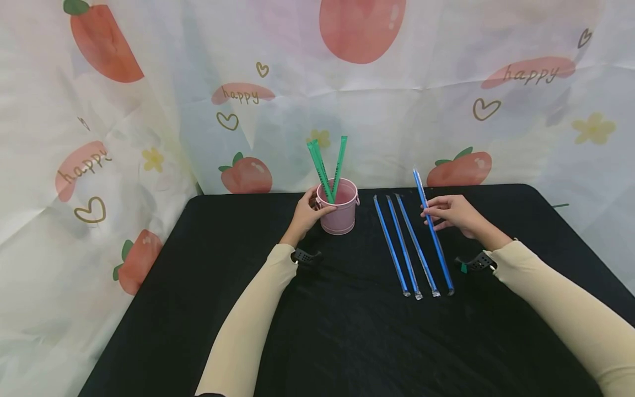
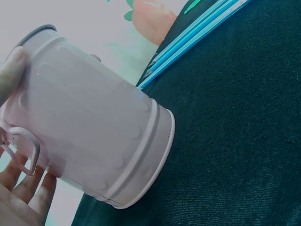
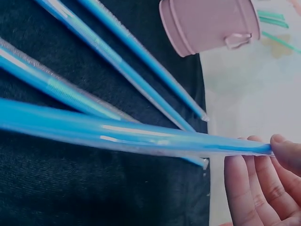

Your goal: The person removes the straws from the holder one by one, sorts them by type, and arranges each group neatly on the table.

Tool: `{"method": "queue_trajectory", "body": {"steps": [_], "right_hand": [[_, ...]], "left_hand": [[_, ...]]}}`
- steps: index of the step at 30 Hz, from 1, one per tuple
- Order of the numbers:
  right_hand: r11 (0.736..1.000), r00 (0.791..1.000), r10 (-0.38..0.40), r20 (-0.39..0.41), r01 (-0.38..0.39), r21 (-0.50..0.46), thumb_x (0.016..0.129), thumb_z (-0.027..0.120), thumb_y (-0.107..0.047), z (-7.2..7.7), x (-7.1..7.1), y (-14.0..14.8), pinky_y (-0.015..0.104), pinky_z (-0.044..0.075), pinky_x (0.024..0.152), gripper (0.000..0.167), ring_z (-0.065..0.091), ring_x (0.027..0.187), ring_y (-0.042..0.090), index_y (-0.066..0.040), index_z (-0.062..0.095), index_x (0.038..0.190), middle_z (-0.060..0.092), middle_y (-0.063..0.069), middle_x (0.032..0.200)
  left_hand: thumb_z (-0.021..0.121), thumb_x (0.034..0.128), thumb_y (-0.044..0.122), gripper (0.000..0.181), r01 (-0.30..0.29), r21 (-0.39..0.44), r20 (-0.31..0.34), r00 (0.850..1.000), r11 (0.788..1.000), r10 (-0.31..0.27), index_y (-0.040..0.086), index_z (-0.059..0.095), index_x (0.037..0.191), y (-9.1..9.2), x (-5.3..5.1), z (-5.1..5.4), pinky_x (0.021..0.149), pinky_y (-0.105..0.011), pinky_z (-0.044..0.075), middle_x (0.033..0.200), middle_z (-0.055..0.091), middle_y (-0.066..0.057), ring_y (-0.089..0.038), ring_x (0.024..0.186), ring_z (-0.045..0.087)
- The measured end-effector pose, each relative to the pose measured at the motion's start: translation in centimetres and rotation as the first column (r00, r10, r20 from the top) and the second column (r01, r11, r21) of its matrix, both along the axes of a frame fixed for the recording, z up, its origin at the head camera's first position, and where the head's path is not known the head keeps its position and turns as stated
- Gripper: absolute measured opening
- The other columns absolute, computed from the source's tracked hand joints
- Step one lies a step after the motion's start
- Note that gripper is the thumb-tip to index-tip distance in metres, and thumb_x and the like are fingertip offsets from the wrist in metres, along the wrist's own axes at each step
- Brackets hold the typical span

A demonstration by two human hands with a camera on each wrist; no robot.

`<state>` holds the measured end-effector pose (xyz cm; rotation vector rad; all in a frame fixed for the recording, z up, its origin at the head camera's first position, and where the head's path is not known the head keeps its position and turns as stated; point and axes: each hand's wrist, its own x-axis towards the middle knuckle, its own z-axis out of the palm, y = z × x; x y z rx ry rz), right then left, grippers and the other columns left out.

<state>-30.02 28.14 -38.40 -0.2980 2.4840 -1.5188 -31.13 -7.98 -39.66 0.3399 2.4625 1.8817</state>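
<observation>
My left hand [image 1: 303, 218] grips the side of a small pink bucket [image 1: 340, 221] near its rim, thumb in front and fingers behind. Slim green stick packets [image 1: 339, 165] stand in the bucket and lean apart. In the left wrist view the bucket [image 2: 94, 108] fills the left side, with a small loop handle by the fingers. My right hand [image 1: 457, 213] pinches a blue straw [image 1: 439, 248] in a clear wrapper by its upper part. The straw's far end is raised, and its near end is at or just above the cloth. In the right wrist view this straw [image 3: 117, 134] crosses over the others.
Three more wrapped blue straws [image 1: 407, 245] lie side by side on the black-covered table [image 1: 322, 336], between the bucket and my right hand. A pale curtain [image 1: 377, 121] printed with fruit and hearts hangs behind the table and on the left.
</observation>
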Motion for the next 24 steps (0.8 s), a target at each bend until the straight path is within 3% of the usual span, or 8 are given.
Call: {"method": "queue_trajectory", "body": {"steps": [5, 15, 24], "right_hand": [[1.0, 1.0, -0.018, 0.007, 0.018, 0.009, 0.094, 0.058, -0.018, -0.9, -0.5, 0.2, 0.03, 0.058, 0.066, 0.045, 0.069, 0.078, 0.011, 0.015, 0.047, 0.122, 0.072, -0.004, 0.088], [0.999, 0.998, -0.04, 0.044, 0.04, 0.0, 0.094, 0.058, -0.018, -2.1, -1.4, 0.4, 0.028, 0.058, 0.066, 0.048, 0.065, 0.074, 0.002, 0.016, 0.046, 0.125, 0.071, -0.013, 0.084], [0.998, 0.996, -0.057, 0.064, 0.057, 0.01, 0.094, 0.058, -0.019, -2.8, -1.7, 0.5, 0.024, 0.057, 0.065, 0.049, 0.063, 0.073, 0.0, 0.016, 0.045, 0.125, 0.072, -0.012, 0.086]], "left_hand": [[0.069, 0.085, 0.014, 0.071, 0.001, -0.006, -0.007, 1.0, 1.0, -0.001, 0.005, 0.032, 0.145, 0.1, 0.6, 0.5, 0.105, -0.043, 0.041, 0.143, 0.042, -0.018, -0.034, 0.13, 0.043], [0.07, 0.0844, 0.014, 0.072, 0.001, -0.003, 0.002, 1.0, 1.0, -0.001, 0.006, 0.032, 0.145, 0.0, 0.4, 0.4, 0.104, -0.042, 0.043, 0.142, 0.044, -0.018, -0.031, 0.127, 0.046], [0.07, 0.0849, 0.015, 0.073, 0.015, 0.006, -0.007, 1.0, 1.0, -0.015, 0.004, 0.031, 0.145, -0.1, 0.3, 0.3, 0.105, -0.045, 0.041, 0.145, 0.039, -0.022, -0.036, 0.131, 0.042]]}}
